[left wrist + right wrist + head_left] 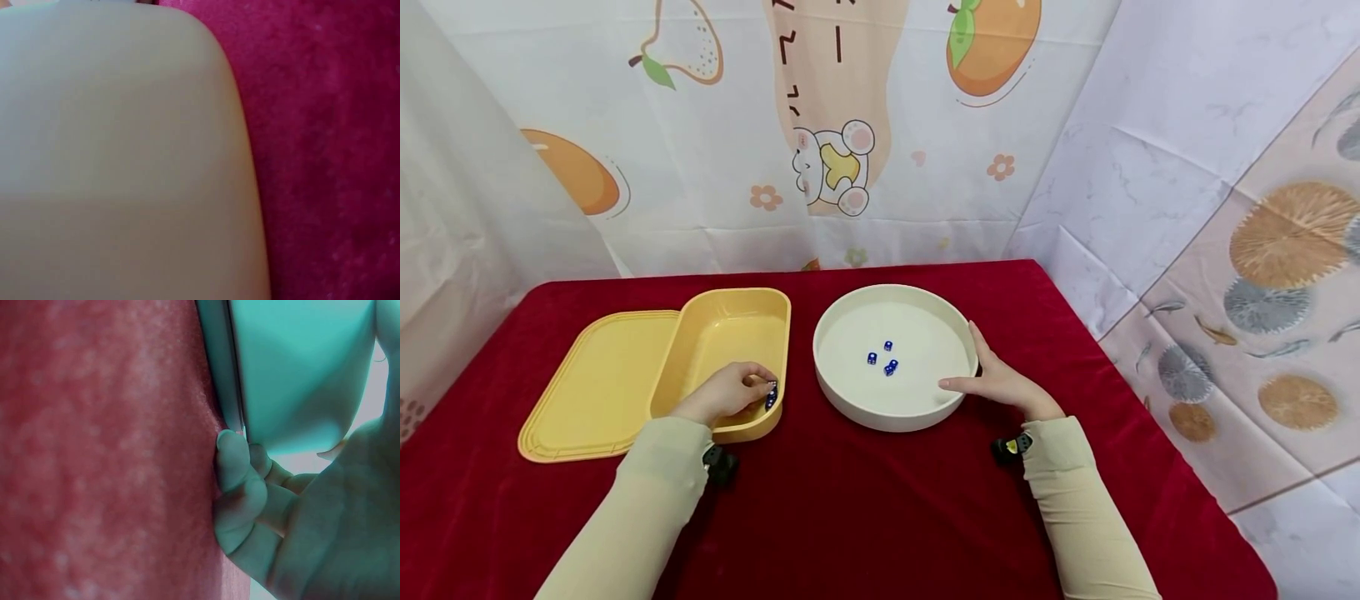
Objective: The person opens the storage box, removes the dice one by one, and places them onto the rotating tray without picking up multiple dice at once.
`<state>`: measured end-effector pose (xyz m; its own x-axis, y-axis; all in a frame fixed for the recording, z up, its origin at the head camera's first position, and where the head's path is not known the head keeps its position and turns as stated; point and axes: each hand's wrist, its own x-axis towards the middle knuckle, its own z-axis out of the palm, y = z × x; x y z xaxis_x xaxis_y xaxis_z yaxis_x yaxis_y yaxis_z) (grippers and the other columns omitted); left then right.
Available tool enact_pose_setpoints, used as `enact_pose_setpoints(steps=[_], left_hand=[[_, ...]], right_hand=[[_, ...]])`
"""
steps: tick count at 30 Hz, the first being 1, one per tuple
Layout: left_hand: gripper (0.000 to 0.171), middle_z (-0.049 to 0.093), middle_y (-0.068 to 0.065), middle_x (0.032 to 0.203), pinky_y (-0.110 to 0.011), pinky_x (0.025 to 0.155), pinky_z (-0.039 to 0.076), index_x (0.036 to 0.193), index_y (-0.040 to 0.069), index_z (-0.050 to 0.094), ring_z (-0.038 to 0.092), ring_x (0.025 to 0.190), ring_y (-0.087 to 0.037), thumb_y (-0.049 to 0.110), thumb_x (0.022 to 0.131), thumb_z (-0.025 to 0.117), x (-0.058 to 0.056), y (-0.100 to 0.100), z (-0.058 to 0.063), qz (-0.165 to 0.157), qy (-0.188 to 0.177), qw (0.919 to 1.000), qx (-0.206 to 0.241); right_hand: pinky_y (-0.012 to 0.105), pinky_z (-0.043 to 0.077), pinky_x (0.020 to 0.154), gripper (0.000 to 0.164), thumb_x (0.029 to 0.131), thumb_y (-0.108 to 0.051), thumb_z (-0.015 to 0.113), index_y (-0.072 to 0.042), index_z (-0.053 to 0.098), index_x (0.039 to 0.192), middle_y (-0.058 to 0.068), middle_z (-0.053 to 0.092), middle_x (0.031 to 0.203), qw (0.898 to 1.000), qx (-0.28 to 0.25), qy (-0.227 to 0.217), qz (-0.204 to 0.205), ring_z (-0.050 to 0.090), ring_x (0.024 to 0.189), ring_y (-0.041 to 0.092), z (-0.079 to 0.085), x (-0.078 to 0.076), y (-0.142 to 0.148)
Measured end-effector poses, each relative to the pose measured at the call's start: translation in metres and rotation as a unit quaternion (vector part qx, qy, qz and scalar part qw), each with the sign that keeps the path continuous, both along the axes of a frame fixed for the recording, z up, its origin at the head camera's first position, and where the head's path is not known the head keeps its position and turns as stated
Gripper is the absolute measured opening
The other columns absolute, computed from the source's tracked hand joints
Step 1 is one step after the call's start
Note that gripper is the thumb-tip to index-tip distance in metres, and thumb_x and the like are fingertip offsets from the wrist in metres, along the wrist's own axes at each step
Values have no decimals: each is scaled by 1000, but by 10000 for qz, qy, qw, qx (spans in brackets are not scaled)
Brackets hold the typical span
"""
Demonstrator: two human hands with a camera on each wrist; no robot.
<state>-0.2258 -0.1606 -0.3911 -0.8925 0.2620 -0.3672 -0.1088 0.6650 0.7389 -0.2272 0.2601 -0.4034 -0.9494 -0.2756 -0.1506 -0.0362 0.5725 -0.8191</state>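
Note:
In the head view my left hand (735, 390) reaches inside the yellow bin (718, 312), its fingers curled and pinching at small blue dice (771, 395) by the bin's right wall. To the right stands a round white tray (895, 421) with several blue dice (872, 358) lying near its middle. My right hand (996, 381) grips this tray at its right side, thumb over the rim and fingers along the outer wall. The right wrist view shows curled fingers (234, 465) low against the tray's wall. Only the bin's outer wall (125, 144) and the cloth fill most of the left wrist view.
A flat yellow lid (602, 383) lies left of the bin, partly under its edge. Red cloth (850, 517) covers the table. Printed curtains (700, 167) hang behind the table and along its right side.

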Motion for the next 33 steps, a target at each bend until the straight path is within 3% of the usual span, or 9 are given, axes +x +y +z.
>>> enact_pose_setpoints(steps=[9, 20, 33], left_hand=[[23, 55, -5, 80, -27, 62, 46, 119, 1, 59, 52, 66, -14, 15, 103, 53, 2, 2, -1, -190, 303, 9990, -275], [21, 57, -7, 83, -27, 60, 45, 117, 1, 56, 52, 65, -15, 15, 104, 51, 3, 3, -1, -290, 403, 9980, -383], [23, 60, -10, 88, -29, 60, 49, 113, -2, 57, 55, 67, -15, 18, 104, 51, 1, -1, -5, -134, 540, 9982, -213]], right_hand=[[56, 7, 123, 120, 83, -35, 77, -12, -14, 158, 10, -8, 167, 10000, -50, 34, 35, -1, 154, 30, 0, 0, 0], [56, 8, 123, 120, 83, -36, 77, -12, -14, 158, 10, -8, 167, 10000, -28, 17, 24, -1, 154, 30, 0, 0, 0], [57, 8, 122, 121, 83, -37, 77, -12, -14, 158, 9, -9, 167, 10000, 26, -18, 27, -1, 154, 30, 1, 0, -1]])
